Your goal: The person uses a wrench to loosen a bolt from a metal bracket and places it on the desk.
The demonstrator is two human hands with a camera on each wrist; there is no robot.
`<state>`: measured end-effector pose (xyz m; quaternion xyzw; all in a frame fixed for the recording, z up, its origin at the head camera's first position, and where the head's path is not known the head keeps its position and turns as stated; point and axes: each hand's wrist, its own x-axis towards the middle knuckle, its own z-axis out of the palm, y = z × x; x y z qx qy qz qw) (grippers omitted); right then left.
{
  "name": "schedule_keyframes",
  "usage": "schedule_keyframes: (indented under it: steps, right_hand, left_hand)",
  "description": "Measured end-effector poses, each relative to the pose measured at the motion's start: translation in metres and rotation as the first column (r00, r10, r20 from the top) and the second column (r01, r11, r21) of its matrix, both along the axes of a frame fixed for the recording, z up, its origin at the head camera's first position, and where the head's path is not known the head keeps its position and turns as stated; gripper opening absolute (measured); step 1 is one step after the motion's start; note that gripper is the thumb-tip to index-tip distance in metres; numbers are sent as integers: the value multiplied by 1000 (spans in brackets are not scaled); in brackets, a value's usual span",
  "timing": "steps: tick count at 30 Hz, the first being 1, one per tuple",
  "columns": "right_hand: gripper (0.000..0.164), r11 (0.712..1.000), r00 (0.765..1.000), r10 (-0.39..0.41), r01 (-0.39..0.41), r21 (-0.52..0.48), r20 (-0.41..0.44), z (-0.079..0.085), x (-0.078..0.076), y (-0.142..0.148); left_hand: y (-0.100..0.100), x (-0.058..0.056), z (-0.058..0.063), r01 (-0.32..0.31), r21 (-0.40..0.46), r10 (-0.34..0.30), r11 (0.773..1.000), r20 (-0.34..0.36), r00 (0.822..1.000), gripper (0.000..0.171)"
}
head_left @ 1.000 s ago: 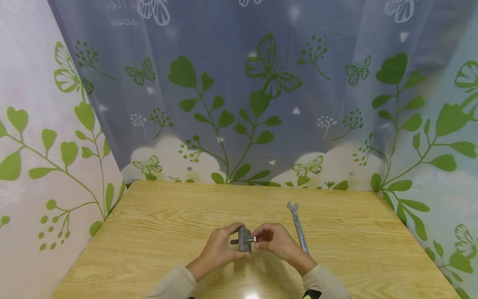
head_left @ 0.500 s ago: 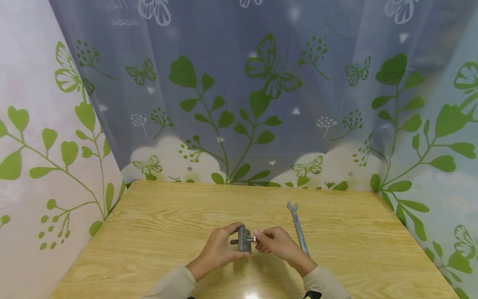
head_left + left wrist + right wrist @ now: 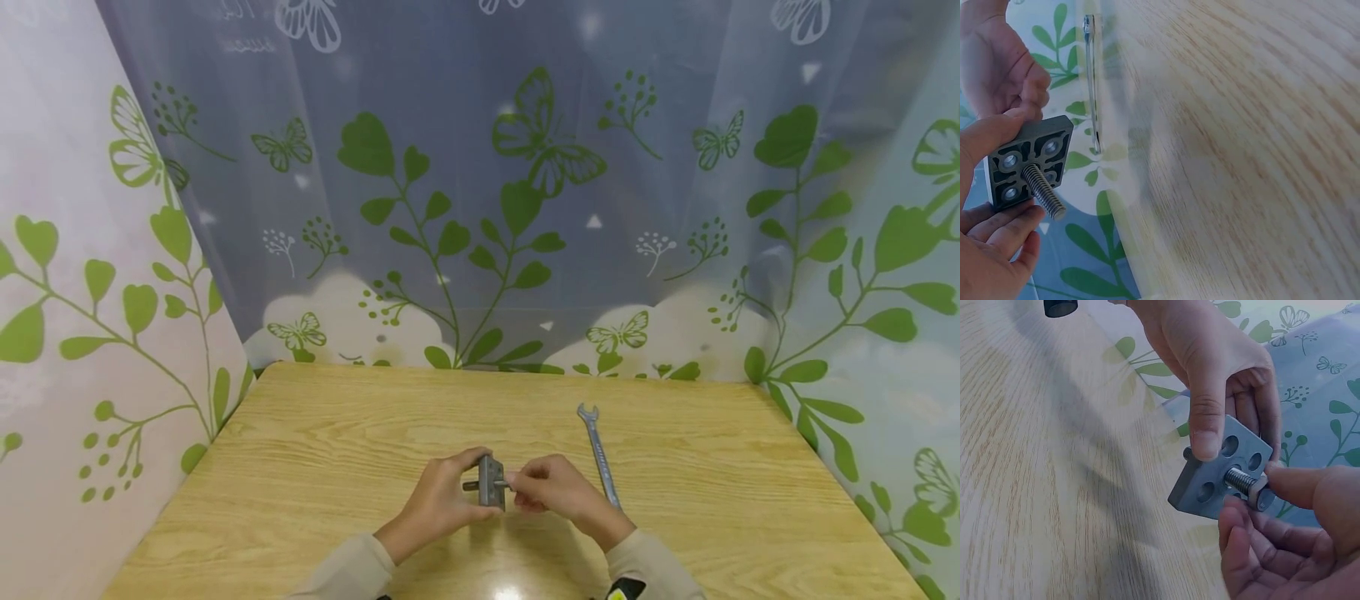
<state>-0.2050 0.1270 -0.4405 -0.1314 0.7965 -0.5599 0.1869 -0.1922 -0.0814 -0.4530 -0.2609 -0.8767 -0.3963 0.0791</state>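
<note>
1. Steel open-end wrench (image 3: 599, 458), lying lengthwise on the table, its open end toward the far edge.
2. Wood-grain tabletop (image 3: 337, 433), pale yellow, with a bright glare spot near its front.
3. Printed curtain (image 3: 465, 58) behind it, blue-grey, with green leafy stems, butterflies and white clouds.
4. Paler leaf-patterned side hanging (image 3: 52, 175).

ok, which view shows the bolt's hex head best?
Right wrist: the hex head is large there, mostly uncovered. Head view: tiny, largely hidden by the right hand. Left wrist: unseen; only the threaded shank shows past the plate.
</note>
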Motion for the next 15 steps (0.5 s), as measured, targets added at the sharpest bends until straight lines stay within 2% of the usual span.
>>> schedule_keyframes:
  steps: [3,7,15]
  right_hand:
    - [24,1000,997,15,-17,-26,-74,1,-1,2]
    - [20,999,986,31,-36,-33,-164,2,-2,3]
    - [18,1000,975,25,-26,-3,-220,0,-2,2]
  left_hand:
    - [0,0,0,1,-2,-1,1000,-5,1000,69]
    - [0,-1,1,7,2,-7,1000,-4,1000,69]
    - [0,0,1,20,19,-20,1000,-5,1000,69]
